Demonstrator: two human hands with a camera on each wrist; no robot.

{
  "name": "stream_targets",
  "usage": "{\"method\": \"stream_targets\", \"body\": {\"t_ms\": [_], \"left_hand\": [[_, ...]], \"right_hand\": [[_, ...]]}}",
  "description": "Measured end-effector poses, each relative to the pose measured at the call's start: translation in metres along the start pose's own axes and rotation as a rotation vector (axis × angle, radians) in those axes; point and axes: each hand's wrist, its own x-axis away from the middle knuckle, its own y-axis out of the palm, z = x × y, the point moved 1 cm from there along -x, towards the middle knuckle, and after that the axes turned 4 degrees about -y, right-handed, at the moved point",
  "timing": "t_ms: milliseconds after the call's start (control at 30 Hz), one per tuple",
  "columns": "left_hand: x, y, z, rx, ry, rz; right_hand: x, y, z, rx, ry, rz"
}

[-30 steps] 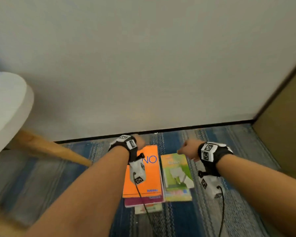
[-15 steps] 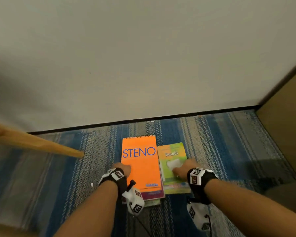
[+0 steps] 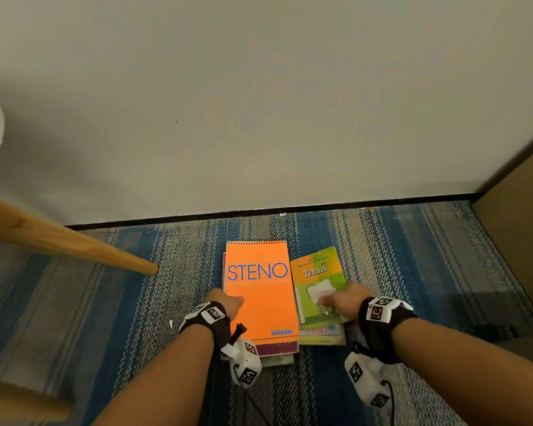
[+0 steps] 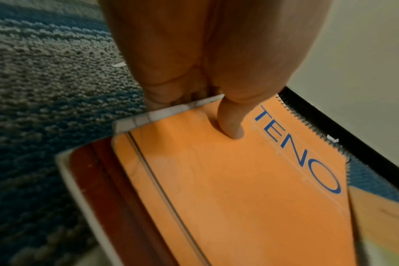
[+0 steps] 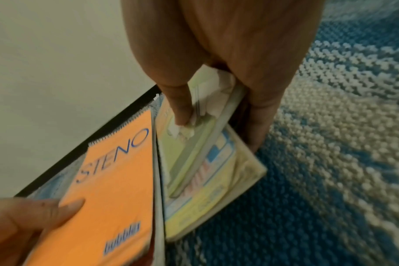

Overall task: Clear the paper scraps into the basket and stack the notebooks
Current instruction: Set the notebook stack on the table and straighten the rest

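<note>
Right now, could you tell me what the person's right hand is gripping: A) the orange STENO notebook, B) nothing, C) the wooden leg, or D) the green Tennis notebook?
D: the right hand grips the green Tennis notebook, thumb on its cover and fingers under its right edge.

**Item count on the carpet**

Notebooks: four. One orange STENO pad (image 3: 260, 290) tops a pile of three, over a maroon notebook (image 3: 279, 348) and a pale one (image 3: 277, 360) at the bottom. One green Tennis notebook (image 3: 317, 272) lies just beside the pile. Paper scraps: two small white bits, one (image 3: 170, 323) left of the pile, one (image 3: 282, 214) at the baseboard. Hands: two. Wooden legs: one (image 3: 74, 244).
</note>
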Motion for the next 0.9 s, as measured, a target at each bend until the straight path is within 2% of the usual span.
{"method": "stream_targets", "body": {"t_ms": [100,167,233,300,433,500,567,633,667,700,767,900], "left_hand": [[-0.004,0.001,-0.013,0.035,0.09,0.047],[-0.002,0.004,-0.017,0.04,0.117,0.049],[0.003,0.006,-0.02,0.066,0.121,0.022],[0.004,0.008,-0.021,0.088,0.115,-0.006],[0.009,0.005,-0.022,0.086,0.172,-0.026],[0.01,0.005,-0.025,0.114,0.203,-0.069],[0.006,0.008,-0.03,0.193,0.204,-0.132],[-0.008,0.011,-0.035,0.345,0.176,-0.199],[-0.015,0.013,-0.037,0.406,0.153,-0.211],[-0.024,0.016,-0.04,0.431,0.132,-0.212],[-0.036,0.021,-0.046,0.459,0.134,-0.191],[-0.001,0.009,-0.033,0.349,0.17,-0.116]], "right_hand": [[0.0,-0.019,-0.01,-0.089,-0.021,0.106],[0.001,-0.037,-0.021,-0.184,-0.082,0.226],[0.001,-0.048,-0.031,-0.347,-0.158,0.259],[0.001,-0.047,-0.039,-0.483,-0.229,0.218],[0.016,-0.007,-0.057,-0.663,-0.243,-0.015],[0.018,0.023,-0.054,-0.582,-0.219,-0.096],[0.021,0.052,-0.044,-0.241,-0.209,-0.137],[0.025,0.07,-0.034,0.145,-0.129,-0.028],[0.029,0.074,-0.033,0.236,-0.099,0.028],[0.029,0.077,-0.031,0.28,-0.101,0.062],[0.031,0.079,-0.037,0.283,-0.109,0.027],[0.018,0.075,-0.04,0.163,-0.075,-0.016]]}}
